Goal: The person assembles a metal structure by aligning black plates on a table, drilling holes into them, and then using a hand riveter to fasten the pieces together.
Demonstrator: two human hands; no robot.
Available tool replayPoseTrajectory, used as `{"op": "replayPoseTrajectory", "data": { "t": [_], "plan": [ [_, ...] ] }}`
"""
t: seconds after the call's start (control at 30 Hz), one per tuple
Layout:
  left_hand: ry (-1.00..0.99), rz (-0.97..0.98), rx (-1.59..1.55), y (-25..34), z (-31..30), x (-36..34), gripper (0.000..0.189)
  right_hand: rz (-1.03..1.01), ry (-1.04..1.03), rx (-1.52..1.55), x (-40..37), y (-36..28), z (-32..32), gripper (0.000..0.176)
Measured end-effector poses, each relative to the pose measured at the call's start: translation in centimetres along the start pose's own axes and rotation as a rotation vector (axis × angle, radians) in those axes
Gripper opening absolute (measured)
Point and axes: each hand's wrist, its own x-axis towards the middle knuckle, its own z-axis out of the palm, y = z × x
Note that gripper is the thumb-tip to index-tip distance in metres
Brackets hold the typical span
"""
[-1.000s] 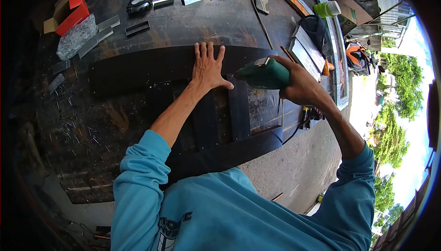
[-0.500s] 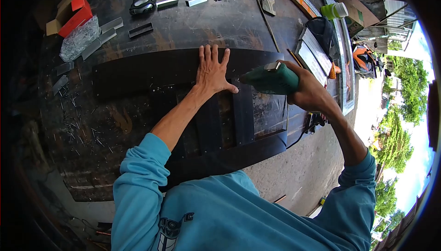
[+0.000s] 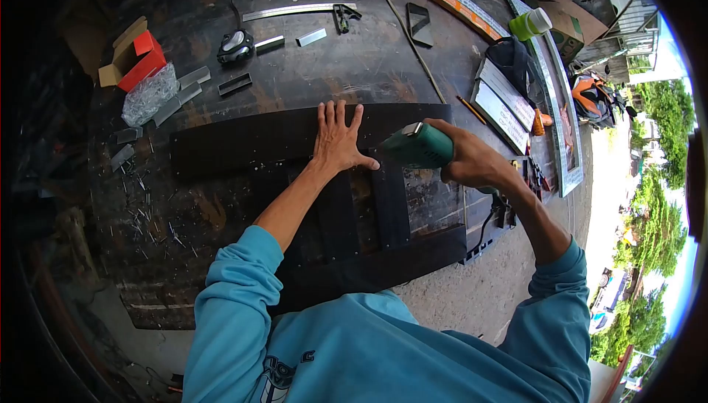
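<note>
My left hand [image 3: 338,145] lies with spread fingers on a black slatted frame [image 3: 243,136], across its upper board. In my right hand [image 3: 476,156] is a green power tool [image 3: 420,148], gripped by its handle, with its front pointing left over the right part of the upper board. The tool's tip is too dark to make out against the board. Dark cross pieces [image 3: 389,207] join the upper board to a lower board [image 3: 413,255] close to my body. Small rivets dot the boards.
Loose rivets [image 3: 151,211] lie at the left. Farther back are a red box [image 3: 144,64], bubble wrap [image 3: 150,97], a tape measure [image 3: 236,47], a square [image 3: 343,18], a phone [image 3: 420,24] and an orange level [image 3: 450,6]. A metal frame [image 3: 571,178] stands at the right.
The view has shifted, so the table and frame appear lower. The green tool has moved left and nearer to my left hand, which stays spread on the board.
</note>
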Motion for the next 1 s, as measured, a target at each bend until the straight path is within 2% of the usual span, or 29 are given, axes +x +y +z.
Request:
{"op": "replayPoseTrajectory", "data": {
  "t": [0.03, 0.07, 0.1, 0.17, 0.2, 0.23, 0.3, 0.37, 0.43, 0.47, 0.5, 0.53, 0.57, 0.6, 0.67, 0.77, 0.83, 0.93, 1.0],
  "plan": [
    [-0.007, -0.016, 0.018, 0.2, -0.3, 0.1, 0.129, 0.089, -0.033, -0.095, 0.6, 0.5, 0.8, 0.077],
    [0.017, -0.011, 0.025, 0.5, -0.4, 0.1, 0.128, 0.179, -0.119, -0.087, 0.5, -0.7, -0.2, 0.083],
    [-0.047, -0.017, 0.029, 0.9, -1.0, 0.4, 0.130, 0.169, -0.071, -0.108, 0.4, -0.5, -0.2, 0.079],
    [-0.043, -0.046, -0.003, 1.0, -0.7, 0.4, 0.135, 0.120, 0.028, -0.085, 0.8, 0.7, 0.6, 0.078],
    [-0.065, -0.055, 0.004, 1.2, -0.8, 0.4, 0.140, 0.232, -0.032, 0.004, -0.4, -1.1, -0.6, 0.079],
    [-0.079, -0.085, 0.029, 1.1, -0.2, 0.4, 0.139, 0.087, 0.058, -0.053, 0.8, 1.8, 1.3, 0.080],
    [-0.110, -0.044, 0.030, 1.6, -1.3, 0.3, 0.139, 0.176, -0.058, -0.004, -0.5, -0.5, -0.1, 0.080],
    [-0.107, -0.051, 0.035, 0.9, -0.1, 0.6, 0.140, 0.085, 0.034, -0.022, -1.5, -1.7, -1.1, 0.081],
    [-0.127, 0.021, 0.041, -0.5, 0.4, 0.8, 0.134, 0.101, 0.022, -0.014, -2.7, -2.8, -2.6, 0.083],
    [-0.217, 0.091, -0.001, -1.7, -0.8, 0.9, 0.123, -0.012, 0.096, 0.007, -3.4, -3.4, -2.6, 0.078],
    [-0.284, 0.170, -0.113, -3.9, -1.6, 1.3, 0.113, 0.013, 0.019, 0.143, -4.0, -5.3, -3.0, 0.079],
    [-0.416, 0.100, -0.093, -4.8, -3.9, 1.4, 0.108, -0.001, -0.009, 0.170, -4.0, -5.8, -2.8, 0.079],
    [-0.449, 0.007, -0.029, -6.0, -5.1, 0.6, 0.110, 0.068, 0.013, 0.138, -4.2, -7.1, -2.3, 0.081],
    [-0.450, -0.087, -0.007, -7.3, -6.1, -0.1, 0.115, 0.005, 0.010, 0.045, -3.9, -6.7, -1.3, 0.082],
    [-0.348, -0.046, -0.084, -9.8, -5.7, -1.2, 0.124, -0.057, 0.031, -0.082, -3.2, -6.2, -1.0, 0.083],
    [-0.305, -0.023, -0.087, -10.0, -5.4, -2.2, 0.127, -0.076, -0.001, -0.038, -1.4, -7.5, 0.4, 0.084],
    [-0.317, -0.020, -0.081, -10.0, -5.3, -2.9, 0.128, -0.015, -0.015, -0.076, -0.6, -8.4, 0.9, 0.084],
    [-0.325, 0.060, -0.053, -10.5, -5.3, -2.8, 0.131, -0.039, -0.021, -0.068, 0.6, -8.9, 1.1, 0.082],
    [-0.225, 0.059, -0.022, -10.0, -5.0, -3.4, 0.133, -0.068, -0.026, -0.068, 1.1, -9.3, 1.5, 0.081]
  ]
}}
